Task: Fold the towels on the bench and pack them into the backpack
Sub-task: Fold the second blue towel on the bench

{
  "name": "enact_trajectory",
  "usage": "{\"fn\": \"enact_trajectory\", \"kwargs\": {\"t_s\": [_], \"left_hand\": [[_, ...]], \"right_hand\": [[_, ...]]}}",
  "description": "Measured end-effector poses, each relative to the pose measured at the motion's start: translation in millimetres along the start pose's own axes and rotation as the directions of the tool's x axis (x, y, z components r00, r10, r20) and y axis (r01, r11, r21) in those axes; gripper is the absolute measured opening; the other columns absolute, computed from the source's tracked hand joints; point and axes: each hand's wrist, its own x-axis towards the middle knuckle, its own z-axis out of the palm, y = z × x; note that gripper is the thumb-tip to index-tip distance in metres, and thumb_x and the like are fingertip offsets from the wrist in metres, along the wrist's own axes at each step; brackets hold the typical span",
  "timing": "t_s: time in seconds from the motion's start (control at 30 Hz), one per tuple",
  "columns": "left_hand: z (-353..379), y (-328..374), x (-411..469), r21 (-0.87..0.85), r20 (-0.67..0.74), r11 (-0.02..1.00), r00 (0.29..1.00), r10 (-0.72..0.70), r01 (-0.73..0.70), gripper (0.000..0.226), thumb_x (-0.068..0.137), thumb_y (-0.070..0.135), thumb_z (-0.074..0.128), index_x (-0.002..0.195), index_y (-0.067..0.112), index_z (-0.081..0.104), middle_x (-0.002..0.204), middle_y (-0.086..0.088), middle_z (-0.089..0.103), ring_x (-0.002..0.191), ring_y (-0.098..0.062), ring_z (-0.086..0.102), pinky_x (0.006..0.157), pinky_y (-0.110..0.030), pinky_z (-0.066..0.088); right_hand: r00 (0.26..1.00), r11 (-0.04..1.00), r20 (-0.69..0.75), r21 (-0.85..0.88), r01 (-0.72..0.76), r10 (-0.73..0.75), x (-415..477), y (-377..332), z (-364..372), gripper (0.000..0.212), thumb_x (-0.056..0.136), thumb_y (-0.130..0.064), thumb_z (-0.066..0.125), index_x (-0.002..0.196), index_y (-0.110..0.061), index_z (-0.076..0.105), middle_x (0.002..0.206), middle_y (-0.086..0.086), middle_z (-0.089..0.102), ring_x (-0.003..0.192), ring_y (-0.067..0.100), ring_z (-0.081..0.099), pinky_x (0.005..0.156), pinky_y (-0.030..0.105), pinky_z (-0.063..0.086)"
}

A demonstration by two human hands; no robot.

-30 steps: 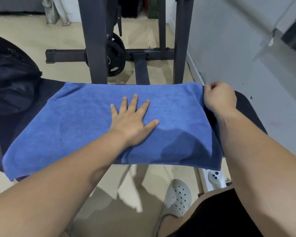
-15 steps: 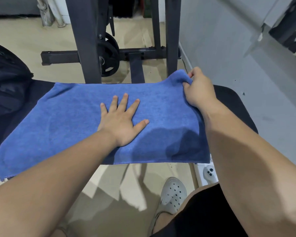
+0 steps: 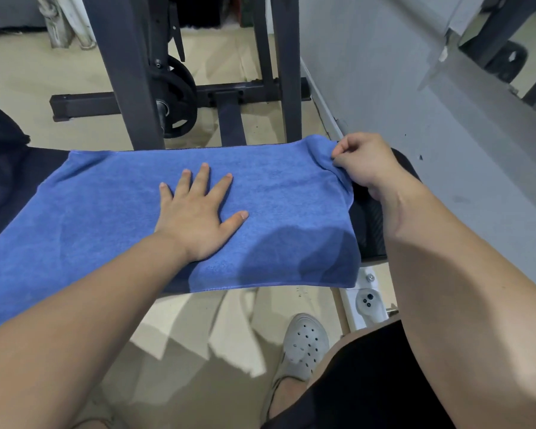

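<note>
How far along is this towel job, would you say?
Early on. Done: the blue towel lies smoothed across the bench. In hand: the left hand presses its middle flat while the right hand pinches the far right corner, slightly raised, likely to fold it over. Left: finishing the folds and packing; this towel is not yet in any bag.

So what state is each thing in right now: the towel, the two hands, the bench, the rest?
Blue towel: spread across the bench, far right corner lifted.
Left hand: flat, fingers spread, pressing the towel's middle.
Right hand: pinching the lifted corner.
Bench: mostly covered, right end bare.
Dark bag: at left edge, open or closed unclear.
Weight plate: upright on the rack.
</note>
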Motion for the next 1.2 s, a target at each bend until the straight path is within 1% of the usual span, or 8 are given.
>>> {"fn": "enact_trajectory", "kwargs": {"t_s": [0.23,0.37,0.47,0.63,0.83,1.0,1.13,1.2], "left_hand": [[-12,67,-8,-0.134,-0.023,0.975,0.984,0.175,-0.177,0.083,0.086,0.078,0.024,0.158,0.041,0.007,0.169,-0.001,-0.003,0.154,-0.031,0.0,0.121,-0.061,0.003],[6,87,-5,-0.051,0.075,0.97,0.968,0.241,-0.237,0.085,0.085,0.081,0.019,0.157,0.043,-0.001,0.168,0.003,-0.012,0.154,-0.03,-0.011,0.119,-0.065,-0.002],[13,86,-5,-0.009,0.074,0.973,0.97,0.231,-0.231,0.086,0.083,0.083,0.014,0.157,0.043,-0.004,0.167,0.004,-0.016,0.153,-0.029,-0.015,0.119,-0.065,-0.004],[12,84,-5,-0.019,0.071,0.973,0.97,0.231,-0.23,0.088,0.081,0.085,0.011,0.157,0.044,-0.004,0.167,0.005,-0.015,0.154,-0.028,-0.015,0.119,-0.064,-0.004],[12,84,-7,-0.039,0.046,0.969,0.968,0.247,-0.245,0.087,0.082,0.085,0.009,0.158,0.043,-0.002,0.168,0.005,-0.013,0.154,-0.027,-0.014,0.12,-0.063,-0.004],[13,84,-7,-0.042,0.044,0.968,0.967,0.25,-0.248,0.085,0.084,0.084,0.012,0.158,0.043,-0.001,0.168,0.005,-0.012,0.154,-0.027,-0.014,0.12,-0.063,-0.004],[12,85,-7,-0.034,0.042,0.968,0.967,0.251,-0.25,0.084,0.086,0.083,0.014,0.158,0.043,0.0,0.168,0.005,-0.011,0.154,-0.028,-0.012,0.12,-0.063,-0.004],[11,85,-7,-0.031,0.042,0.968,0.967,0.25,-0.249,0.083,0.086,0.083,0.014,0.158,0.042,0.001,0.168,0.004,-0.011,0.154,-0.028,-0.013,0.12,-0.063,-0.004]], "right_hand": [[0.994,0.984,0.054,0.151,0.09,-0.099,1,1,-2,0.051,0.083,-0.006,0.058,0.118,-0.044,0.059,0.118,-0.009,0.069,0.104,0.009,0.069,0.09,0.029,0.057],[0.998,0.999,0.047,0.021,0.046,-0.047,0,8,-5,0.073,0.084,-0.008,0.062,0.15,-0.032,0.043,0.135,-0.006,0.058,0.116,0.011,0.06,0.098,0.027,0.052],[0.999,0.998,-0.007,0.054,-0.032,0.033,-7,9,-9,0.064,0.086,-0.008,0.066,0.144,-0.029,0.048,0.096,-0.005,0.063,0.091,0.012,0.066,0.08,0.028,0.057],[0.969,0.929,0.022,0.28,-0.243,0.247,-25,9,-11,0.038,0.084,-0.002,0.065,0.117,-0.015,0.054,0.097,0.007,0.067,0.075,0.019,0.068,0.068,0.036,0.063],[0.977,0.983,0.118,-0.06,-0.173,0.179,-46,14,-27,0.014,0.079,0.003,0.069,0.082,-0.01,0.069,0.067,0.001,0.065,0.056,0.012,0.059,0.052,0.017,0.046],[0.988,0.985,0.069,0.092,-0.143,0.137,-55,10,-33,0.018,0.086,0.004,0.065,0.089,-0.013,0.071,0.079,0.004,0.069,0.069,0.017,0.065,0.065,0.031,0.058],[0.97,0.948,0.209,0.266,-0.176,0.122,-66,6,-36,0.04,0.092,0.008,0.051,0.125,-0.012,0.061,0.107,0.008,0.069,0.077,0.02,0.071,0.061,0.033,0.06],[0.951,0.941,0.287,0.276,-0.195,0.113,-76,8,-37,0.046,0.094,0.013,0.047,0.116,-0.026,0.059,0.106,-0.005,0.068,0.071,0.016,0.07,0.062,0.031,0.06]]}}
